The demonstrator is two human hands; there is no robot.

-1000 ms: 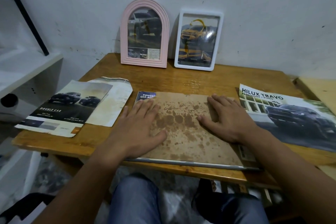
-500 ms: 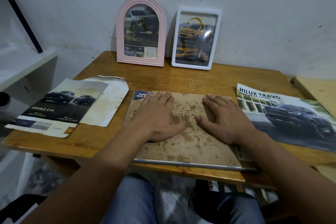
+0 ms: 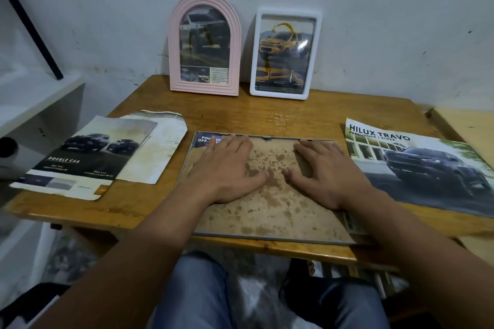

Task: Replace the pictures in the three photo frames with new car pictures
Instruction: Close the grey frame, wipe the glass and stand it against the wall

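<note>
A large metal-edged photo frame (image 3: 267, 239) lies face down on the wooden table (image 3: 307, 115), its stained brown backing board (image 3: 280, 211) on top. A blue corner of a car picture (image 3: 204, 139) shows under the board at the far left. My left hand (image 3: 227, 168) presses flat on the board's left part. My right hand (image 3: 326, 171) presses flat on its right part. A pink arched frame (image 3: 204, 44) and a white rectangular frame (image 3: 284, 53) lean against the wall, each with a car picture inside.
A "Double Cab" car sheet (image 3: 83, 160) overlaps a stained sheet (image 3: 157, 147) on the table's left. A "Hilux Travo" car sheet (image 3: 417, 163) lies at the right. A white shelf (image 3: 34, 104) stands at the left. My knees are below the table's front edge.
My left hand slid from the board's near left part up toward its far left corner. My right hand shifted slightly farther up the board. The camera view moved a little.
</note>
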